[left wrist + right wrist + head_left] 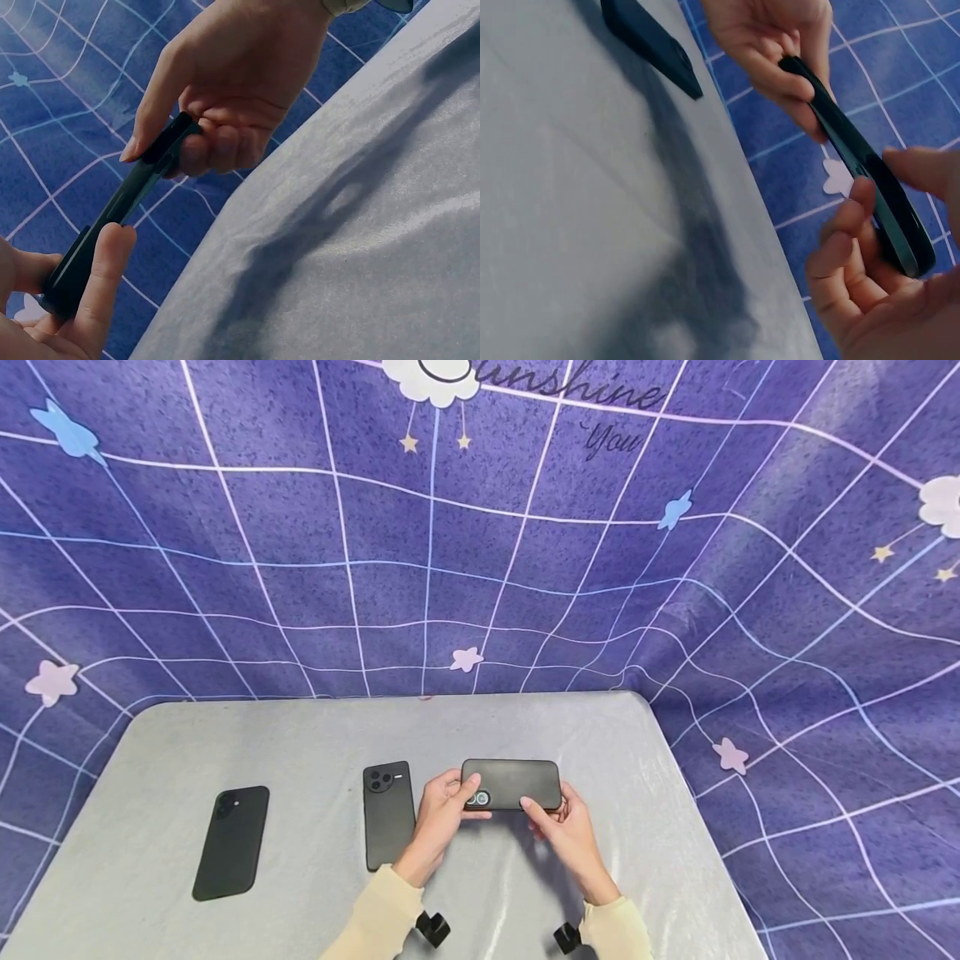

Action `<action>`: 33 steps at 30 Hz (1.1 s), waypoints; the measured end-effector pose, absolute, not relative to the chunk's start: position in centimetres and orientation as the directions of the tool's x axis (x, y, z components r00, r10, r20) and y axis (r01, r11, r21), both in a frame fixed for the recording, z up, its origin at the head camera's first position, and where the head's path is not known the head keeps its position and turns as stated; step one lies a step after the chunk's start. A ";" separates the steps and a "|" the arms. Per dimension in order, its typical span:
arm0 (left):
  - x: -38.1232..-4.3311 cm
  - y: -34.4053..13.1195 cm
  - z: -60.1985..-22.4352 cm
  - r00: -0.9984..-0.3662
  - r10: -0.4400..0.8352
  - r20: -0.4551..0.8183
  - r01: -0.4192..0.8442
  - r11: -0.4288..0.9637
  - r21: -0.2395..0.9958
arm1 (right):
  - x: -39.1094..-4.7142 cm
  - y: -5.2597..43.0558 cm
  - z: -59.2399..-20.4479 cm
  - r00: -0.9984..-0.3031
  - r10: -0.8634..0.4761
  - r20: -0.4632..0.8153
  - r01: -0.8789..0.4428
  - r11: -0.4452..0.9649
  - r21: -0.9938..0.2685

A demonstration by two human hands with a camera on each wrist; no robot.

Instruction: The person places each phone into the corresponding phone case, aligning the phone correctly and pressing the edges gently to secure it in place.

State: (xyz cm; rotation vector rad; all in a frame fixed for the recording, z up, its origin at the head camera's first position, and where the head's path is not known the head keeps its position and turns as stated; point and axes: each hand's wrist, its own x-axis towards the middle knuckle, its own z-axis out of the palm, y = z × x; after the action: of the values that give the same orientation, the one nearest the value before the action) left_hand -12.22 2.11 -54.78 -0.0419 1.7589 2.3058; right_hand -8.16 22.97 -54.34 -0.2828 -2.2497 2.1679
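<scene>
A dark phone (517, 783) is held sideways above the table, its back and round camera lenses facing up in the head view. My left hand (441, 810) grips its left end, thumb on the back near the lenses. With thumb on the back and fingers beneath, my right hand (570, 837) holds the right end. Both wrist views show the phone (855, 161) edge-on between the hands; whether a separate case is on it I cannot tell. A second black phone (388, 827) with a round camera island lies beside my left wrist, partly covered by it.
Another black phone (231, 845) lies face down at the table's left. A grey cloth covers the table (315, 752). A purple gridded curtain (390, 543) with stars and clouds hangs behind and at the sides. Small black wrist mounts (432, 929) sit by the cream sleeves (378, 914).
</scene>
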 end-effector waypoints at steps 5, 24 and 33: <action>-12.1 2.2 -54.8 -0.972 0.170 -0.164 -0.204 -0.257 0.945 | -8.1 22.5 -54.3 -0.988 0.112 -0.109 0.101 -0.070 -0.992; -12.2 1.9 -54.9 -0.971 0.174 -0.162 -0.208 -0.288 0.935 | -8.3 23.5 -54.3 -0.996 -0.081 -0.048 0.061 -0.161 -0.985; -12.3 1.7 -54.9 -0.972 0.171 -0.163 -0.207 -0.284 0.936 | -8.4 23.7 -54.3 -0.993 -0.093 -0.078 0.092 -0.158 -0.983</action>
State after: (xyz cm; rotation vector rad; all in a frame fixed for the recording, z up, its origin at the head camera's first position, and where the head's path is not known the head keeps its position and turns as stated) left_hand -12.28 1.72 -54.91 -0.0448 1.7154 2.3436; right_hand -8.38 23.69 -54.30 0.0022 -2.1125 2.4873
